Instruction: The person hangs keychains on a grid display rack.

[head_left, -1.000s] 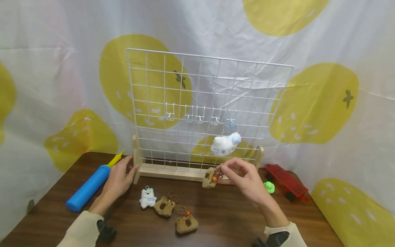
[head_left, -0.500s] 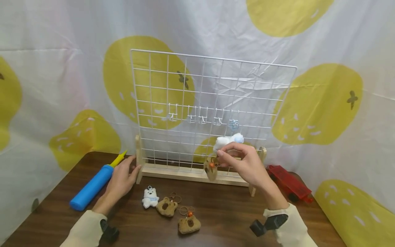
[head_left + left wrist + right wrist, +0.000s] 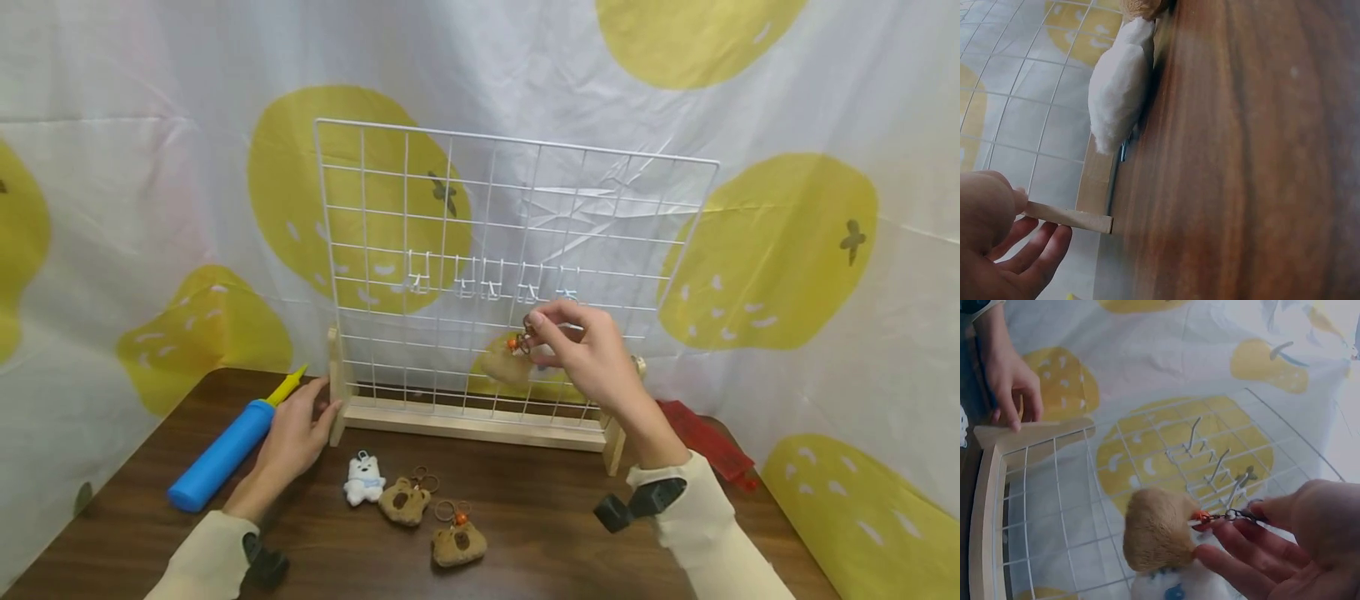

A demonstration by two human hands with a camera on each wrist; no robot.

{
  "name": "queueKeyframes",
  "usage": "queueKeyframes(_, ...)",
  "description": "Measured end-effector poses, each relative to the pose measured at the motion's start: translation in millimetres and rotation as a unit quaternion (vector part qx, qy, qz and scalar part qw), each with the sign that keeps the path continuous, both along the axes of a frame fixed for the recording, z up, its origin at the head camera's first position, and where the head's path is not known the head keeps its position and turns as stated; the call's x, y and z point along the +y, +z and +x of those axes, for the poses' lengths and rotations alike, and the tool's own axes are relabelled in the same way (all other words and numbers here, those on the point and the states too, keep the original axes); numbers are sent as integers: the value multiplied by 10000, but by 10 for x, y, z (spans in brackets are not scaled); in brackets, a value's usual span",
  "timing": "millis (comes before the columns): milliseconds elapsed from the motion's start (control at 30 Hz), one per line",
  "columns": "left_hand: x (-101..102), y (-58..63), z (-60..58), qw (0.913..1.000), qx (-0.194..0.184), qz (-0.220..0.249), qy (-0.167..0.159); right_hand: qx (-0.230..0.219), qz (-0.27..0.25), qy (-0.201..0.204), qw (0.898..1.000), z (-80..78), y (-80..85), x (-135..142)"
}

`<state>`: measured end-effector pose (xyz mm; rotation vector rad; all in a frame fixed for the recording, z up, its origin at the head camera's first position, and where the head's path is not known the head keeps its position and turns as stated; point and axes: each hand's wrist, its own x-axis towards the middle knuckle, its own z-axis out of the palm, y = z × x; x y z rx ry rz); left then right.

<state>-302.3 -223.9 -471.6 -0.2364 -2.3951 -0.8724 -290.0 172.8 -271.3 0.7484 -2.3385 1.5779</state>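
Note:
My right hand (image 3: 588, 354) pinches the metal ring of a brown plush keychain (image 3: 1157, 528), which has an orange bead. It is raised in front of the white wire grid rack (image 3: 420, 196), below the row of white hooks (image 3: 528, 292). The white plush keychain (image 3: 1175, 584) hanging on the rack is mostly hidden by that hand in the head view. My left hand (image 3: 296, 425) grips the wooden side post (image 3: 1069, 215) of the rack between thumb and fingers. On the table lie a white bear keychain (image 3: 364, 479) and two brown plush keychains (image 3: 405, 502).
A blue pump (image 3: 221, 457) with a yellow nozzle lies left of the rack. At the right, a red toy cart (image 3: 708, 442) is partly covered by my right forearm. A patterned curtain (image 3: 202, 192) hangs behind the dark wooden table (image 3: 555, 533).
My right hand has lifted the brown plush keychain from low by the rack's base up toward the hooks. My left hand stays on the post.

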Motion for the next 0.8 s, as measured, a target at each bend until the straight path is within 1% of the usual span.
queueKeyframes(200, -2, -4, -5, 9999, -133, 12, 16, -68, -431, 2, 9990, 8, 84, -101)
queueKeyframes(333, 6, 0, -6, 9999, -118, 12, 24, 64, -651, -283, 9975, 21, 105, -133)
queueKeyframes(400, 14, 3, -9, 9999, -103, 2, 20, 353, -695, -506, 9957, 17, 107, -136)
queueKeyframes(467, 24, 8, -7, 9999, -134, 11, 20, 871, -525, -784, 9917, 9, 105, -147)
queueKeyframes(500, 24, 7, -8, 9999, -165, 8, 25, 1176, -367, -922, 9881, 5, 105, -156)
queueKeyframes(567, 24, 8, -5, 9997, -236, 32, 36, 1747, 27, -1214, 9771, -6, 101, -176)
queueKeyframes(633, 20, 9, -2, 9995, -292, 58, 51, 2145, 406, -1468, 9648, -15, 100, -201)
queueKeyframes(700, 13, 9, 1, 9994, -324, 61, 67, 2228, 606, -1555, 9605, -24, 98, -223)
queueKeyframes(800, 5, 8, 5, 9994, -343, 55, 93, 2133, 904, -1623, 9591, -29, 95, -244)
